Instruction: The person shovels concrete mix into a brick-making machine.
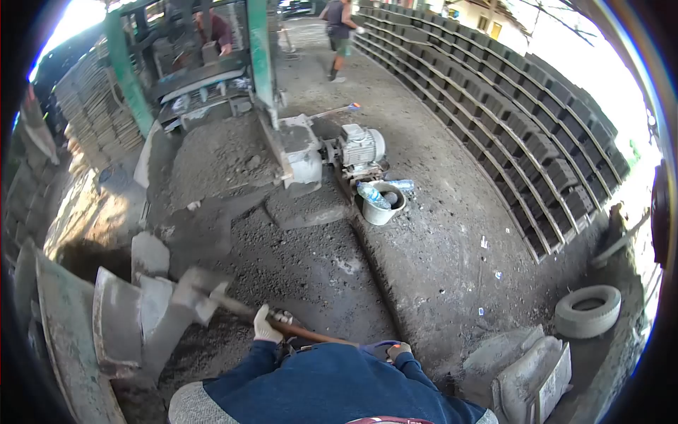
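Observation:
A shovel with a wooden shaft [314,335] lies slantwise in front of my body. Its blade [192,288], smeared by motion, is at the left, near upright metal sheets [120,321]. My left hand [267,326], in a pale glove, is wrapped round the middle of the shaft. At the shaft's rear end, my right hand [399,350] is closed on the blue handle; my sleeve and body partly hide it. Dark loose grit [296,254] covers the floor ahead of the shovel, rising to a heap [219,159] below the green-framed machine [261,56].
An electric motor [361,146] and a bucket [381,214] with a plastic bottle stand ahead. Stacked blocks on racks [487,106] line the right. A tyre [587,312] and crumpled sacks [533,374] lie nearer right. One person [339,35] walks behind; another [215,32] is at the machine.

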A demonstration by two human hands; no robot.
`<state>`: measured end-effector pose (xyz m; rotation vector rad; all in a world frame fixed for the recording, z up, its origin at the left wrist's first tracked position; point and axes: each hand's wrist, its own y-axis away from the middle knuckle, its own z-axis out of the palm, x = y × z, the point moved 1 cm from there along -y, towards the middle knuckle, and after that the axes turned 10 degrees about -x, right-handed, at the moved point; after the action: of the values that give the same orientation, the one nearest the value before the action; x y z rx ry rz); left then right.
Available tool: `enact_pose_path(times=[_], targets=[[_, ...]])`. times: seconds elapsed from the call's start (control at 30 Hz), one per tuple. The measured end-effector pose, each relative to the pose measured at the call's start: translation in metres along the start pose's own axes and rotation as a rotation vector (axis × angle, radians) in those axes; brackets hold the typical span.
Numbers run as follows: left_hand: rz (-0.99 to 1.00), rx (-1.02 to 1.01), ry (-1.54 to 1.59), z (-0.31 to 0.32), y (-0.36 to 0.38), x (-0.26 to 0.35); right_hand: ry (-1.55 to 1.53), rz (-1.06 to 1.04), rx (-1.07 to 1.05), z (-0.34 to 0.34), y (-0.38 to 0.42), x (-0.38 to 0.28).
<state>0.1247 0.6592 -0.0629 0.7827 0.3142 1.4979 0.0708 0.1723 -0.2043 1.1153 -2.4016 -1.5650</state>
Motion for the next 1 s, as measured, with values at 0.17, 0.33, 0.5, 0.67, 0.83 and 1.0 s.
enact_pose_path(times=[0.17,0.33,0.5,0.67,0.83,1.0], targets=[[-0.108,-0.453,-0.166,0.113,0.023,0.01,-0.872,0.18,-0.437,-0.007,0.006,0.003],[-0.087,-0.684,-0.24,0.204,0.019,0.033,-1.301,0.015,-0.402,0.001,0.05,-0.037],[0.058,-0.364,-0.162,0.276,-0.035,0.082,-1.24,-0.152,-0.483,-0.045,0.113,-0.082],[-0.053,-0.495,-0.171,0.305,-0.04,0.106,-1.072,-0.264,-0.142,-0.116,0.239,-0.185],[-0.128,-0.417,-0.099,0.33,-0.077,0.158,-0.962,-0.073,0.04,-0.126,0.273,-0.289],[-0.166,-0.509,-0.042,0.34,-0.131,0.224,-0.934,-0.059,0.066,-0.118,0.282,-0.356]])
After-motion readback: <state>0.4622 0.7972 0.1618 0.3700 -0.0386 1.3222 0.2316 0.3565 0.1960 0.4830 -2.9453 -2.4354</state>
